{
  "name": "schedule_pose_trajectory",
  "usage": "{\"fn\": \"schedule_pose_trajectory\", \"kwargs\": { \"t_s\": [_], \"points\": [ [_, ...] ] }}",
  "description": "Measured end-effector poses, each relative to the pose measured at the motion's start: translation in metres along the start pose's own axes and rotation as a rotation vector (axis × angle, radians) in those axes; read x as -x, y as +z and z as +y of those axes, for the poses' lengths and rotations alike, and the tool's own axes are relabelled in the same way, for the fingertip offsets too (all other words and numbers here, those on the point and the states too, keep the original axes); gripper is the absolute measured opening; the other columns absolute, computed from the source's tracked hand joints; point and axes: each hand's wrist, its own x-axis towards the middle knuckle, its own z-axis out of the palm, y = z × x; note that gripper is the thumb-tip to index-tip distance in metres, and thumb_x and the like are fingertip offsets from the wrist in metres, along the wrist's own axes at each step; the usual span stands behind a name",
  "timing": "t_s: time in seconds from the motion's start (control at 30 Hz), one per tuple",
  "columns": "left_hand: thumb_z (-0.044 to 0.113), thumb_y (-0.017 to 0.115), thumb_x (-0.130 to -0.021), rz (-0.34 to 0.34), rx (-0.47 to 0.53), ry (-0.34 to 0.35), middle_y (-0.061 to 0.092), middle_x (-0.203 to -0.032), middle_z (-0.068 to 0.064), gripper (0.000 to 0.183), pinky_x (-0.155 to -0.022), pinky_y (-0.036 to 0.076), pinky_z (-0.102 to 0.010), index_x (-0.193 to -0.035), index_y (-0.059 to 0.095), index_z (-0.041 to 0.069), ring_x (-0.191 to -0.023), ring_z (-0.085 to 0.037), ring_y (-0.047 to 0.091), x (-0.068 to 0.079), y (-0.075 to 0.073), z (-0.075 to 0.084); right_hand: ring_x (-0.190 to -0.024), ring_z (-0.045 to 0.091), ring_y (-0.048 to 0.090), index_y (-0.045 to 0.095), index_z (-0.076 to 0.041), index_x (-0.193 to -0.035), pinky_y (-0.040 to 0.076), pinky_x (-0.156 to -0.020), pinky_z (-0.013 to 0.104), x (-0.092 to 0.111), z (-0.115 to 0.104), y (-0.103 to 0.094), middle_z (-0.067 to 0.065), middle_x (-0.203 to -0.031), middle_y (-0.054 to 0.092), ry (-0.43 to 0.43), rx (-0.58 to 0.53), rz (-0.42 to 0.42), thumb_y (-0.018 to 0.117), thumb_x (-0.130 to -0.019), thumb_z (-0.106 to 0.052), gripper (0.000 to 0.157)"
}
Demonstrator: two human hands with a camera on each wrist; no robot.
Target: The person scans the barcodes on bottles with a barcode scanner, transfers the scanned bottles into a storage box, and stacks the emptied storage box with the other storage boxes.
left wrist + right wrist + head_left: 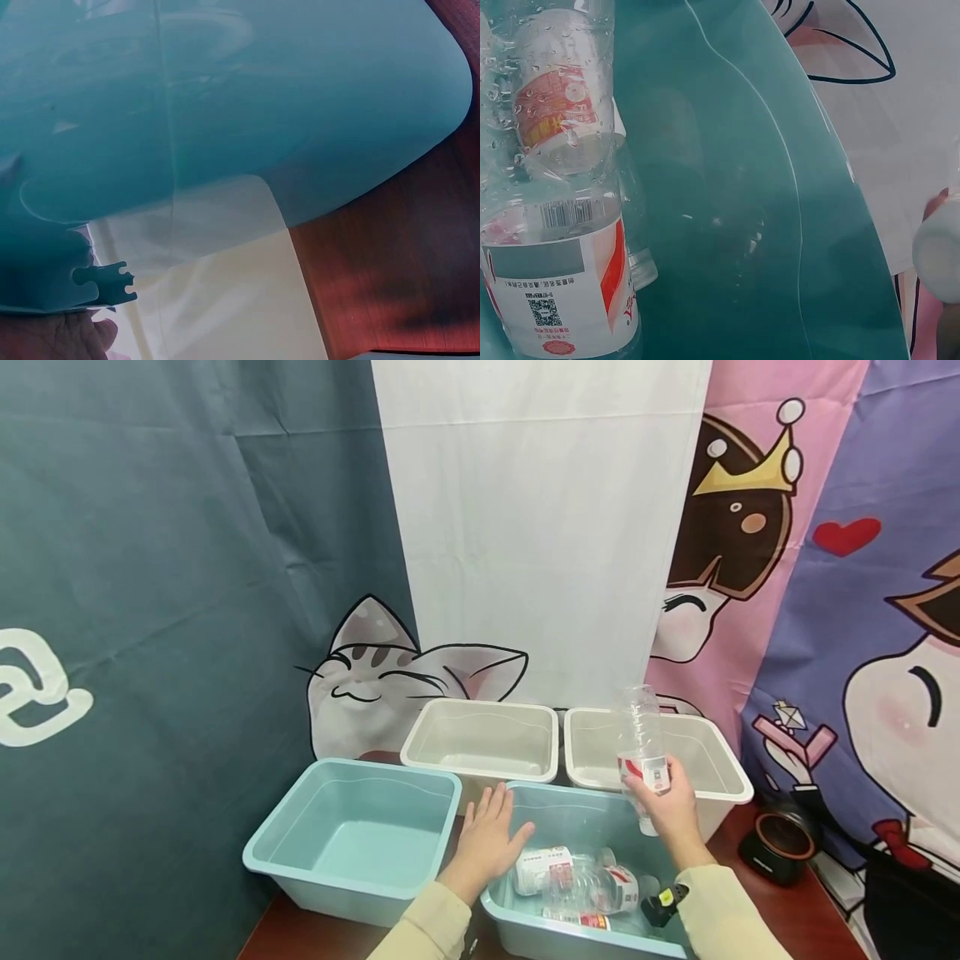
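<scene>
My right hand [675, 806] grips a clear plastic bottle [642, 727] with a red and white label, above the back right of a blue bin [585, 802]. The bottle stands nearly upright, its narrow white end down. In the head view, my left hand [487, 843] lies with straight fingers at that bin's left rim. Inside the bin lie several clear plastic bottles [585, 885], one of them with a white label [536, 870]. The right wrist view shows a labelled bottle [559, 292] close up. At that view's right edge a white rounded end [939, 251] is partly cut off.
A second blue bin [352, 835] stands to the left. Two white bins [480, 718] [720, 752] stand behind, against a printed curtain [540, 527]. A black round device [780, 843] sits on the brown table [795, 910] at the right.
</scene>
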Motion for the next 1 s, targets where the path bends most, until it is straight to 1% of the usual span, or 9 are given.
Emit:
{"fn": "schedule_pose_trajectory", "kwargs": {
  "t_s": [0.1, 0.23, 0.3, 0.37, 0.5, 0.67, 0.83, 0.93, 1.0],
  "points": [
    [0.055, 0.040, -0.104, -0.004, -0.001, 0.001, 0.025, -0.166, -0.014, 0.074, -0.121, 0.019, -0.059, -0.156, 0.035, 0.002, -0.153, -0.036, 0.020, 0.0008, 0.0009, -0.0003, -0.094, 0.021, 0.055, 0.045, -0.004, -0.140, 0.050, -0.073, 0.024, 0.0013, 0.0004, 0.0004, 0.018, -0.118, 0.060, -0.009, -0.021, -0.026, 0.079, -0.089, -0.029, 0.067],
    [0.055, 0.038, -0.105, -0.004, -0.001, 0.001, 0.025, -0.166, -0.014, 0.074, -0.121, 0.018, -0.059, -0.156, 0.034, 0.002, -0.153, -0.035, 0.019, 0.0011, 0.0006, -0.0005, -0.086, 0.011, 0.059, 0.047, -0.004, -0.137, 0.055, -0.064, 0.021, 0.0024, 0.0021, 0.0020, 0.018, -0.115, 0.061, -0.038, -0.064, -0.042, 0.079, -0.089, -0.023, 0.061],
    [0.055, 0.038, -0.105, -0.003, 0.000, 0.000, 0.024, -0.166, -0.014, 0.074, -0.121, 0.018, -0.058, -0.157, 0.034, 0.002, -0.153, -0.035, 0.019, 0.0009, 0.0003, -0.0007, -0.084, 0.006, 0.058, 0.049, -0.004, -0.135, 0.054, -0.065, 0.018, 0.0023, 0.0029, 0.0029, 0.019, -0.113, 0.062, -0.053, -0.064, -0.029, 0.077, -0.090, -0.021, 0.056],
    [0.056, 0.037, -0.105, -0.001, -0.002, -0.001, 0.024, -0.166, -0.013, 0.075, -0.121, 0.018, -0.058, -0.157, 0.034, 0.002, -0.154, -0.035, 0.019, 0.0007, 0.0002, -0.0010, -0.084, 0.002, 0.056, 0.052, -0.002, -0.133, 0.049, -0.069, 0.014, 0.0021, 0.0036, 0.0031, 0.019, -0.112, 0.064, -0.064, -0.051, -0.002, 0.074, -0.091, -0.018, 0.050],
    [0.056, 0.037, -0.105, -0.001, -0.005, -0.003, 0.024, -0.166, -0.013, 0.075, -0.121, 0.018, -0.058, -0.157, 0.034, 0.002, -0.154, -0.035, 0.019, 0.0005, 0.0006, -0.0016, -0.087, 0.001, 0.053, 0.057, -0.001, -0.129, 0.040, -0.076, 0.014, 0.0017, 0.0047, 0.0034, 0.020, -0.112, 0.067, -0.071, -0.012, 0.040, 0.070, -0.091, -0.016, 0.043],
    [0.056, 0.038, -0.105, -0.002, -0.001, -0.006, 0.025, -0.166, -0.013, 0.075, -0.121, 0.018, -0.058, -0.157, 0.034, 0.002, -0.154, -0.035, 0.019, 0.0005, 0.0010, -0.0014, -0.088, 0.001, 0.052, 0.056, 0.001, -0.130, 0.039, -0.077, 0.014, 0.0009, 0.0065, 0.0036, 0.021, -0.113, 0.066, -0.073, -0.024, 0.053, 0.066, -0.092, -0.013, 0.042],
    [0.061, 0.032, -0.104, 0.001, -0.011, -0.003, 0.024, -0.166, -0.013, 0.079, -0.121, 0.018, -0.058, -0.157, 0.033, 0.003, -0.154, -0.034, 0.019, 0.0005, 0.0005, -0.0015, -0.085, -0.007, 0.049, 0.052, 0.005, -0.134, 0.039, -0.076, 0.010, 0.0003, 0.0050, 0.0030, 0.024, -0.112, 0.063, -0.084, -0.090, 0.082, 0.060, -0.092, -0.010, 0.045],
    [0.062, 0.030, -0.103, 0.002, -0.008, -0.001, 0.025, -0.166, -0.013, 0.081, -0.121, 0.019, -0.058, -0.157, 0.033, 0.002, -0.154, -0.035, 0.019, 0.0007, 0.0001, -0.0015, -0.083, -0.008, 0.050, 0.049, 0.006, -0.136, 0.041, -0.073, 0.010, -0.0001, 0.0033, 0.0017, 0.015, -0.106, 0.063, -0.065, -0.128, 0.080, 0.055, -0.092, -0.009, 0.046],
    [0.062, 0.030, -0.103, 0.003, -0.007, -0.001, 0.025, -0.166, -0.013, 0.080, -0.121, 0.019, -0.058, -0.157, 0.033, 0.002, -0.154, -0.035, 0.019, 0.0007, 0.0001, -0.0015, -0.083, -0.006, 0.051, 0.048, 0.004, -0.138, 0.042, -0.072, 0.010, 0.0002, 0.0011, 0.0007, 0.011, -0.107, 0.062, -0.031, -0.135, 0.071, 0.056, -0.095, -0.012, 0.047]
  ]
}}
